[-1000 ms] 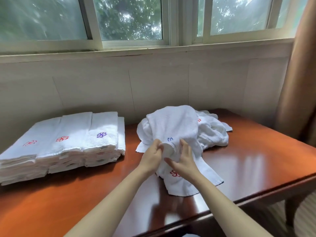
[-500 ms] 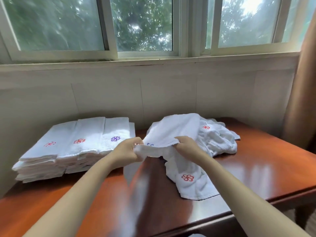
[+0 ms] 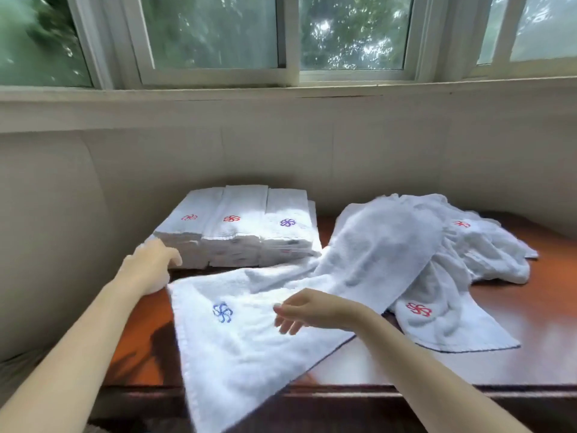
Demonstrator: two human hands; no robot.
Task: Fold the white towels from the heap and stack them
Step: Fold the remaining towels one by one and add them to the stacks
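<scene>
Hands first: L hand (image 3: pixel 150 267) sits at the far-left corner of the spread towel (image 3: pixel 249 348), fingers curled, knuckles just beside the folded stacks (image 3: pixel 237 232). We can't tell whether it pinches that corner or only rests by it, as the pic's too blurred there. R hand (image 3: pixel 312 310) is over the towel's middle, fingers loose and apart, gripping nothing; whether it touches the cloth we can't say. The towel lies flat w/ its blue emblem (image 3: pixel 222 312) up, btw the two hands. Its near end hangs over the front edge of the table (image 3: pixel 530 323), and its far end runs up onto the heap (image 3: pixel 487 254) at back right. From under the heap a red-emblem towel (image 3: pixel 437 317) trails toward us. The stacks stand at back left, three piles side by side, tops marked red, red, purple. Behind it all we see a pale wall and a window (image 3: pixel 212 32).
</scene>
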